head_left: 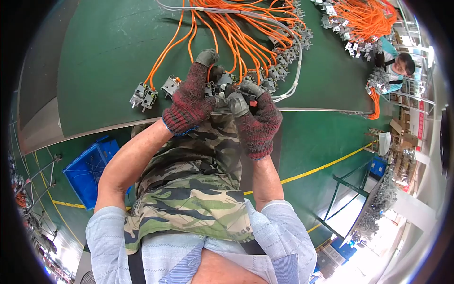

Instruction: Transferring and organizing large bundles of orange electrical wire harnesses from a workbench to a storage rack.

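My left hand point(191, 97), in a dark red knit glove with grey coated fingertips, is closed on a small grey metal connector point(209, 89) with an orange cable at the table's near edge. Close beside it, my right hand point(255, 116), gloved alike, is pinched around a small dark thing with a red part point(253, 103); its kind is mostly hidden by the fingers. Both sets of fingertips nearly meet. More connectors lie left of my left hand, one single metal block point(170, 86) and a pair point(144, 96). Orange cables point(227, 35) run from the connectors toward the far side.
The green table point(109, 61) has a metal front edge. A white cable point(297, 78) curves round the row of connectors. Another orange cable bundle point(366, 19) lies far right, near another person point(399, 66). A blue crate point(92, 168) stands on the floor at left.
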The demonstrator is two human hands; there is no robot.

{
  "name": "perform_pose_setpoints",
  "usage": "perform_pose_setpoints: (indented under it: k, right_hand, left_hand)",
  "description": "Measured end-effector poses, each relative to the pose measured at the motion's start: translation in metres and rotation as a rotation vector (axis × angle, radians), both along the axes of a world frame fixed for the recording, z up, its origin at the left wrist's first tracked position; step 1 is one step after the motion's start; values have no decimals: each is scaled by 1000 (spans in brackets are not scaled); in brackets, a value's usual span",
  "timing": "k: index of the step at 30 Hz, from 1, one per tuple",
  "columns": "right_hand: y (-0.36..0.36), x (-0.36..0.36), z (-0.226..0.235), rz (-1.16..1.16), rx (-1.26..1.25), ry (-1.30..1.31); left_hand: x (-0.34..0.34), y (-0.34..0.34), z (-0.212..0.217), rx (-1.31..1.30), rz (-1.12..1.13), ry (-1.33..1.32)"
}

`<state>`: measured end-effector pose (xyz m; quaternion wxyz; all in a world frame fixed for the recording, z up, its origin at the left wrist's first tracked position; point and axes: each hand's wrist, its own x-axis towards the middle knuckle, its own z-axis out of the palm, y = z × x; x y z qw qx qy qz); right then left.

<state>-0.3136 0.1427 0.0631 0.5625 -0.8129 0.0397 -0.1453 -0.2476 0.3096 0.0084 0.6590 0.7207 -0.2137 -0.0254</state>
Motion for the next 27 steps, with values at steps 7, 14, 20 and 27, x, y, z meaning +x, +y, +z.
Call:
perform_pose_setpoints:
  k: [7,14,20,27]
  right_hand:
    - [4,6,-4,27,58,33]
    - [7,3,-4,25,-32,12]
    - [3,4,-12,13,47,-5]
    - [1,7,-9,42,93,39]
  left_hand:
    - [0,1,0,-27,-49,47]
    - [-2,1,-1,28,-24,6]
    - [-14,12,55,431,59,-383]
    - [-10,66,66,1221,82,-707]
